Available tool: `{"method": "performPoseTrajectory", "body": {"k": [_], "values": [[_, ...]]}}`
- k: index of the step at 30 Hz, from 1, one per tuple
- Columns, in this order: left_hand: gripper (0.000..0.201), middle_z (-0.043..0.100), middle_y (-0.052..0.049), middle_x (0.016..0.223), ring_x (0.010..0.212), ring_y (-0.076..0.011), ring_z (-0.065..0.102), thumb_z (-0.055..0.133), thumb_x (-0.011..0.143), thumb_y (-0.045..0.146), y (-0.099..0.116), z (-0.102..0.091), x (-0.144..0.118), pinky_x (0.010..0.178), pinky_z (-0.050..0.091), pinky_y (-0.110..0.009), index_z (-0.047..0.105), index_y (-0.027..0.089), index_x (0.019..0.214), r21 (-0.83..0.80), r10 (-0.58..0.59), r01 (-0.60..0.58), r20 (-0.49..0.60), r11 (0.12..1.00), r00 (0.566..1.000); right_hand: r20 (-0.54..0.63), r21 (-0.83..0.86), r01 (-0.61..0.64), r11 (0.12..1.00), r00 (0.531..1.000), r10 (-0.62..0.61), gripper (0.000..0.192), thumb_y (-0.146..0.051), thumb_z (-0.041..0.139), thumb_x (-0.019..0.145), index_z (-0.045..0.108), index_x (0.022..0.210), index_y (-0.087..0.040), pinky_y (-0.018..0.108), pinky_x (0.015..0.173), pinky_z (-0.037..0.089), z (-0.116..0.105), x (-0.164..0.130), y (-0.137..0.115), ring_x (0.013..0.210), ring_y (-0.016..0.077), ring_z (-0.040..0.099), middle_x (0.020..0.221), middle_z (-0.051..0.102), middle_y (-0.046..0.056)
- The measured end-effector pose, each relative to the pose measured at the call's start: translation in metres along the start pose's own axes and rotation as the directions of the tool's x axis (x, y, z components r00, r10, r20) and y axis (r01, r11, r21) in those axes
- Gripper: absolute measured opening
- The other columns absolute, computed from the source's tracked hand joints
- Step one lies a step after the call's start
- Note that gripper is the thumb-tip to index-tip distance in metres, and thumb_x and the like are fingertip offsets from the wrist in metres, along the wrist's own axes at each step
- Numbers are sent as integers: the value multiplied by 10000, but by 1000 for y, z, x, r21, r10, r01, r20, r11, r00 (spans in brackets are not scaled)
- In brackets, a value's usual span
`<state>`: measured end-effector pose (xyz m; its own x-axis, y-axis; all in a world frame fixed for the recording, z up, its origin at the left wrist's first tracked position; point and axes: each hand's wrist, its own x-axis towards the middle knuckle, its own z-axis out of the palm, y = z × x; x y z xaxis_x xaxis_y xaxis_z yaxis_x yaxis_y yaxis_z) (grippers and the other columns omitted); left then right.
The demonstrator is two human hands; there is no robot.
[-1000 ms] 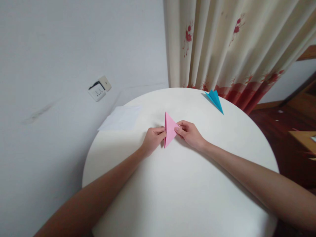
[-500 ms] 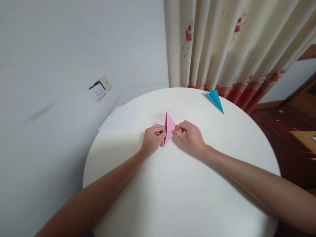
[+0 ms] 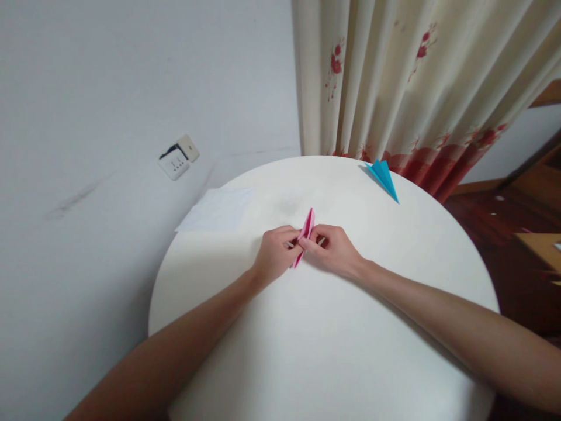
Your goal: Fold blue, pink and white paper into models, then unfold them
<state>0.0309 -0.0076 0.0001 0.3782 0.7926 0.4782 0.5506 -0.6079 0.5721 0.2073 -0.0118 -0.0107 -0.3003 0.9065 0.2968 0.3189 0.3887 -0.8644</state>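
A folded piece of pink paper (image 3: 309, 221) stands tilted between my two hands, its open folded edge turned up toward me. My left hand (image 3: 277, 252) pinches it from the left, thumb and fingers near its middle. From the right, my right hand (image 3: 333, 248) grips the same paper, its thumb pressed across the fold and close to the left fingertips. The fingers hide the middle of the paper, while its upper and lower points stick out. Both hands are over the middle of the round white table (image 3: 333, 339).
A blue folded paper plane (image 3: 384, 180) lies at the table's back right edge. White paper sheets (image 3: 217, 209) rest at the back left. Behind stand a wall with a socket (image 3: 174, 163) and a patterned curtain (image 3: 385, 76).
The pink paper has turned from showing its broad face to showing its narrow folded edge. It has shifted slightly right and nearer, and both hands have drawn closer together on it.
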Motion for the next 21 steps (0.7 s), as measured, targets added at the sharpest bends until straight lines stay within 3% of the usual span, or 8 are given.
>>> {"method": "performPoseTrajectory", "body": {"k": [5, 13, 18, 21], "values": [[171, 611, 8, 623, 579, -101, 523, 582, 805, 104, 0, 0, -1, 583, 385, -220, 664, 161, 667, 96, 35, -37, 19, 995, 999, 13, 19, -57, 998, 998, 57, 314, -362, 584, 862, 544, 615, -173, 226, 513, 326, 0, -1, 0, 546, 97, 442, 585, 528, -28], [91, 716, -12, 740, 600, -116, 643, 601, 840, 204, 3, 0, -2, 574, 453, -196, 686, 176, 823, 24, -192, 194, -62, 981, 979, -45, -87, -108, 990, 994, 104, 252, -210, 480, 791, 483, 541, -182, 237, 483, 262, -2, -1, 3, 501, 88, 382, 513, 455, -42], [44, 667, 5, 715, 588, -123, 653, 585, 848, 237, 2, 5, -3, 518, 450, -179, 563, 202, 864, -90, -302, 297, -43, 951, 952, -95, -213, -37, 976, 995, 17, 279, -196, 498, 776, 411, 511, -193, 245, 487, 232, -3, 0, 3, 481, 79, 357, 488, 412, -50], [163, 685, -2, 766, 622, -131, 665, 591, 839, 232, 0, 10, -4, 542, 482, -184, 532, 215, 990, -194, -331, 326, 6, 925, 944, -52, -246, 35, 969, 997, -49, 263, -175, 497, 779, 425, 526, -188, 241, 508, 255, -2, -1, 1, 487, 78, 379, 510, 455, -42]]}}
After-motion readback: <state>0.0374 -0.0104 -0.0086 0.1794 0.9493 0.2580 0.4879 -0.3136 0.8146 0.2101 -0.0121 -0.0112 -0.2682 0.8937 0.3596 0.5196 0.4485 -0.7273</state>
